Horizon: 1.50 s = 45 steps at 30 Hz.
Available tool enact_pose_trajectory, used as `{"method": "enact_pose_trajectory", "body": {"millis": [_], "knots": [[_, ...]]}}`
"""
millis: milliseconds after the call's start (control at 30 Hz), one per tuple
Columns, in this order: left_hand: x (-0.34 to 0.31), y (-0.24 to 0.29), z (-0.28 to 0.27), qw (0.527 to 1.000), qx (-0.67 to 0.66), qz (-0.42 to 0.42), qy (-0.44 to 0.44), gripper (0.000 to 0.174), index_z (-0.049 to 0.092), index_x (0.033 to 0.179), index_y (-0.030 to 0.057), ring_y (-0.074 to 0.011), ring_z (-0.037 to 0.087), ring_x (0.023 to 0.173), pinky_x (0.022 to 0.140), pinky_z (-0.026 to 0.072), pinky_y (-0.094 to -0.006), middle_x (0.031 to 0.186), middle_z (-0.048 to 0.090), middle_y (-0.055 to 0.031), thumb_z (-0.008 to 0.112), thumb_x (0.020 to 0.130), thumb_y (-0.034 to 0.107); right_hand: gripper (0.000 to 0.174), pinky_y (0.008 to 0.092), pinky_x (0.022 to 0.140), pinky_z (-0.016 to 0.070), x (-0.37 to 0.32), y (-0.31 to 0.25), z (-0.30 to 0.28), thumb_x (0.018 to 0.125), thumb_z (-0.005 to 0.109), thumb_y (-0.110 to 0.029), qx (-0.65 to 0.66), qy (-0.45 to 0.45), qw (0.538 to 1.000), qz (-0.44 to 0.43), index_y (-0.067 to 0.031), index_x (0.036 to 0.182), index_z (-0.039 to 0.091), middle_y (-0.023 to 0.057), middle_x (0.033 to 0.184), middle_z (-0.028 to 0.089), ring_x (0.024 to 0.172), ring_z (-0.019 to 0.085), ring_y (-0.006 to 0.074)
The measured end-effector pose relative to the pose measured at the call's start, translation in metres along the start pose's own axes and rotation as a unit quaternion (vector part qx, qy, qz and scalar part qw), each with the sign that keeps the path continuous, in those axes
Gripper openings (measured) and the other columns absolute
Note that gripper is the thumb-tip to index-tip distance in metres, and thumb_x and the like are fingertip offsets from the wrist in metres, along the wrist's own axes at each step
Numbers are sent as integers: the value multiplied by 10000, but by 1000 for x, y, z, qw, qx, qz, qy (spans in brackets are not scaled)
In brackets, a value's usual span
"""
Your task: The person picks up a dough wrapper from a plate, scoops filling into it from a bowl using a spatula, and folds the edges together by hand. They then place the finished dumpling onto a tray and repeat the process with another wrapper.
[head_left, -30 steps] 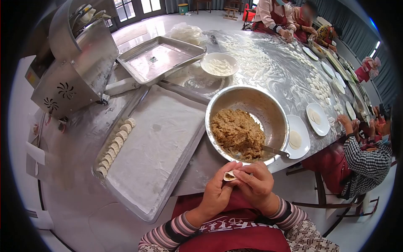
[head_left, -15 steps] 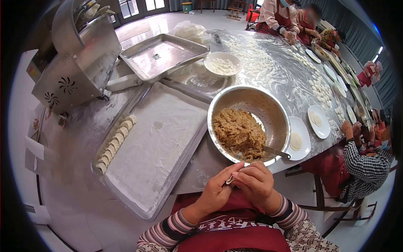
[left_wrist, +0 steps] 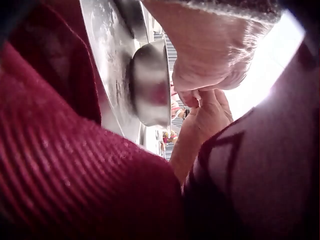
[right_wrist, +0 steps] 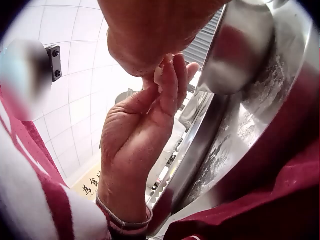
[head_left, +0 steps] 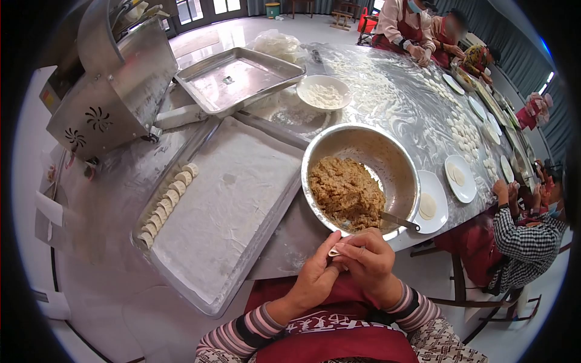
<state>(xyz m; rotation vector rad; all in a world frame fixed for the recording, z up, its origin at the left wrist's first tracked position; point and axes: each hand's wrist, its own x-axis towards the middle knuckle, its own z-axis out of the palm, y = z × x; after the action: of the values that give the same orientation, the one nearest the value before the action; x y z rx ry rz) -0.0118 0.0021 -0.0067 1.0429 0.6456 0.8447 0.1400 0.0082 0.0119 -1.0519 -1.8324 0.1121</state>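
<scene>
Both hands meet in front of the red apron, just below the near rim of a steel bowl (head_left: 399, 151) of brown minced filling (head_left: 345, 190). Between them is a small dumpling (head_left: 334, 251), its pale folded edge showing and the rest covered by fingers. My left hand (head_left: 313, 279) holds it from the left with the fingers extended along its side. From the right, my right hand (head_left: 369, 263) pinches the wrapper edge with bent fingers and thumb. In the right wrist view a bit of pale dough (right_wrist: 159, 77) shows between the fingertips.
A paper-lined tray (head_left: 224, 199) at left carries a row of finished dumplings (head_left: 166, 209). A spoon handle (head_left: 399, 221) leans over the bowl's rim. To the right are plates (head_left: 440, 209) with round wrappers (head_left: 427, 206). Behind stand a flour bowl (head_left: 333, 103), an empty metal tray (head_left: 242, 75) and a machine (head_left: 115, 103).
The dumpling's opening, wide a second ago, has narrowed to a folded edge. My right fingers have shifted slightly along it, while both hands stay at the same spot.
</scene>
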Motion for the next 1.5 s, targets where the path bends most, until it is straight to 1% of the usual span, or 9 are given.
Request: {"method": "enact_pose_trajectory", "body": {"millis": [167,300,400,667,767,867,967,1333,1500], "knots": [[0,-13,4,984,124,127,23,571,146,1452,-44,-243,408,1291,1061,346,-324,1403,391,-226,421,952,-12,244,333,593,424,4,-4,2,599,720,-36,-49,22,996,-66,-68,836,671,23,772,604,652,561,209],[-1,-7,1,978,159,135,4,579,131,1453,-39,-257,394,1306,1065,339,-328,1418,376,-234,421,953,-13,236,332,582,420,6,-5,0,598,721,-49,-56,12,995,-79,-62,827,666,27,753,589,642,554,207],[-6,0,8,995,-35,72,53,587,194,1442,-41,-288,465,1255,1026,390,-339,1376,428,-230,438,908,-65,245,332,574,415,9,-8,-2,598,741,-51,-57,32,996,-61,-63,829,663,34,745,584,642,555,208],[-1,-5,2,957,200,203,50,510,271,1432,-24,-218,501,1211,1009,398,-298,1312,514,-170,431,947,-21,258,344,571,404,10,-7,-4,598,771,-69,-21,2,998,-63,-71,823,646,33,733,585,627,553,209],[-5,5,-2,987,126,92,29,509,337,1406,-27,-207,549,1132,968,427,-314,1249,550,-178,431,907,-63,327,364,642,434,14,-7,-9,609,786,-110,-2,-49,996,-68,-63,910,666,62,819,599,712,576,239],[-4,-2,-4,995,45,86,15,447,422,1351,-14,-195,565,1092,942,440,-301,1192,582,-161,432,906,-60,496,399,891,443,29,-13,-14,653,790,-175,105,-130,984,56,-68,1118,654,132,1188,588,1061,535,323],[-6,-7,-11,992,92,86,-24,356,497,1259,-7,-163,567,1061,915,453,-279,1149,597,-125,457,907,-47,407,405,931,428,33,1,-10,687,795,-178,185,-233,954,18,-82,1066,682,134,1263,579,1096,544,314],[-4,-3,-4,997,-56,55,20,282,530,1203,13,-114,549,1046,905,458,-256,1127,594,-53,521,922,-8,264,382,919,455,28,0,-2,663,805,-125,227,-192,953,61,-75,912,733,110,1154,661,1090,555,280],[-4,-7,-5,995,-82,43,24,330,514,1243,23,-117,545,1076,913,465,-252,1189,580,-67,535,916,-23,215,434,1002,388,27,0,-1,662,789,-138,213,-192,956,57,-106,870,743,79,1121,681,1165,555,290]]}}
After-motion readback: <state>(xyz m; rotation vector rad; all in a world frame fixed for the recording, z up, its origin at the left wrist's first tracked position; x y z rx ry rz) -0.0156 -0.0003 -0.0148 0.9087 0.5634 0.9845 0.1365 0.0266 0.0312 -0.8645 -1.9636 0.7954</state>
